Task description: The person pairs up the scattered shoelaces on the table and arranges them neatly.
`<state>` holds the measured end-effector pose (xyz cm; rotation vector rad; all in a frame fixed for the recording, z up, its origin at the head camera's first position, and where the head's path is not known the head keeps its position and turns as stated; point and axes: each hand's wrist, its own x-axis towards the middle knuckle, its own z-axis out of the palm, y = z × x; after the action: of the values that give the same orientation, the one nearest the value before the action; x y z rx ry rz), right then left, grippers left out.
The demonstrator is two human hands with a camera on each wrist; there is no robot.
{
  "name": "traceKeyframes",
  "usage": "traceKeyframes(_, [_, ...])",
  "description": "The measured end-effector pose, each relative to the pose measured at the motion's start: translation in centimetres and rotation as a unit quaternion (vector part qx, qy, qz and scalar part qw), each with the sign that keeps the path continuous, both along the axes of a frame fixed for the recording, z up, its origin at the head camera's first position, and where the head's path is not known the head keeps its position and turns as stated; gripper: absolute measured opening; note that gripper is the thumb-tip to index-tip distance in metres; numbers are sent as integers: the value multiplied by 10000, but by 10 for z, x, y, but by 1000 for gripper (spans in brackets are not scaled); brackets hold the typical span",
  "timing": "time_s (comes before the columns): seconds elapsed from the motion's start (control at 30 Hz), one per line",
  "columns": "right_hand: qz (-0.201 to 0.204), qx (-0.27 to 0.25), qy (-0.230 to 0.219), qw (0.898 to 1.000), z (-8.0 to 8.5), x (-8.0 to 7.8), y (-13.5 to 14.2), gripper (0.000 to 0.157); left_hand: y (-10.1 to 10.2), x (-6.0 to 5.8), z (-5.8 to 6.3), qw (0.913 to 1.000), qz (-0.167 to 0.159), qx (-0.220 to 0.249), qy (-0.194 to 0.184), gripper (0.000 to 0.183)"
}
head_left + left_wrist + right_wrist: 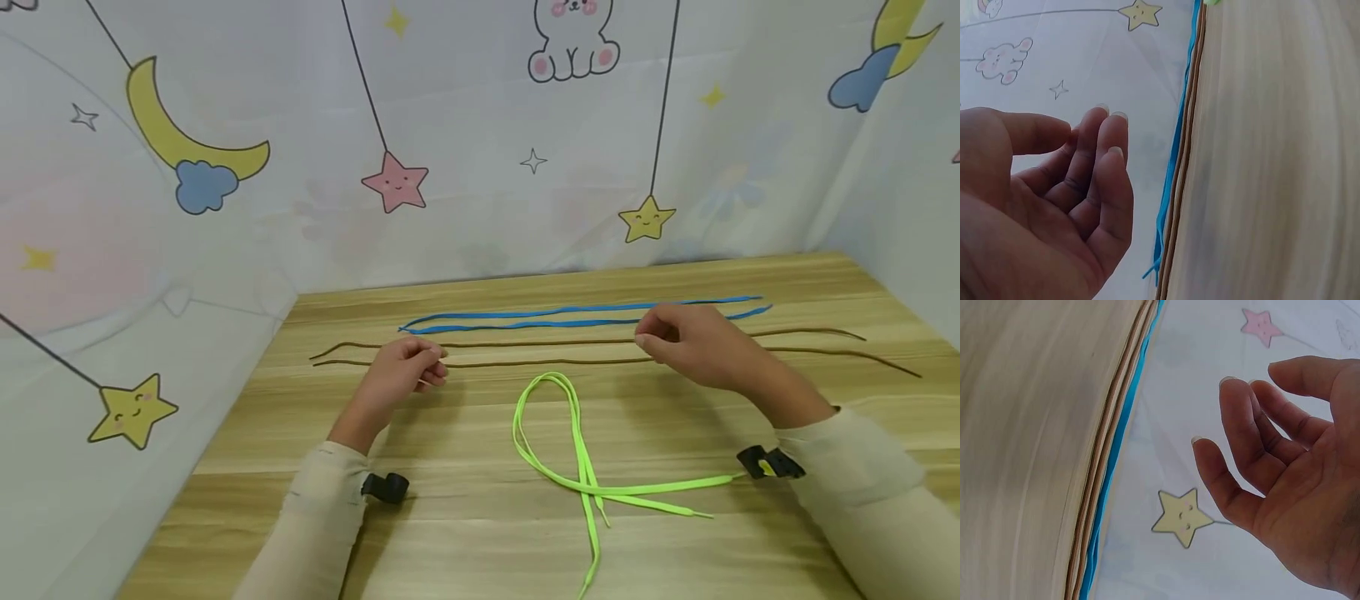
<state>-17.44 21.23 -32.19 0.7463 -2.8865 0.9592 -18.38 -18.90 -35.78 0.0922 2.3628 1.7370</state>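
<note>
My left hand (399, 373) hovers over the left part of two brown laces (517, 363), its fingers loosely curled. In the left wrist view, nothing lies between the thumb and fingers of that hand (1079, 194). Over the right part of the brown laces is my right hand (693, 343), relaxed and bent. The right wrist view shows that hand (1285, 456) holding nothing. Behind the brown laces stretch flat blue shoelaces (517, 325), in two nearly parallel strands. Neon green shoelaces (577, 442) lie nearer the front, looped at the top, with their ends crossing below.
The wooden table (465, 550) carries all the laces. A white cloth (480, 225) printed with stars, moons and bears hangs behind it and along the sides. Each sleeve has a black strap piece (386, 487) at the wrist; the right one is close to a green lace tip.
</note>
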Motion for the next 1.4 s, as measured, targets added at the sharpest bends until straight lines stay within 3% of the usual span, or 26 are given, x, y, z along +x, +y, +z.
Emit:
traceKeyframes(0.27, [403, 178, 5, 9990, -13, 4, -32, 12, 34, 10, -4, 9976, -554, -358, 192, 26])
traceKeyframes(0.43, [696, 364, -99, 9969, -17, 8, -49, 9, 53, 16, -4, 9836, -1194, -1180, 659, 24])
traceKeyframes(0.7, [764, 545, -249, 9953, -16, 17, -59, 10, 68, 25, -3, 9429, -2021, -2328, 1260, 18])
traceKeyframes(0.87, [939, 580, -247, 9936, -13, 22, -62, 11, 73, 31, -3, 9185, -2445, -2641, 1640, 13])
traceKeyframes(1.03, [1108, 729, -210, 9909, -12, 28, -67, 11, 76, 35, 2, 8945, -3015, -2662, 1951, 10])
traceKeyframes(1.27, [1561, 827, -148, 9842, -15, 37, -73, 12, 83, 37, 6, 8413, -3853, -3116, 2159, 25])
traceKeyframes(1.4, [1782, 915, -18, 9797, -17, 43, -76, 13, 87, 39, 8, 8229, -4110, -3302, 2118, 20])
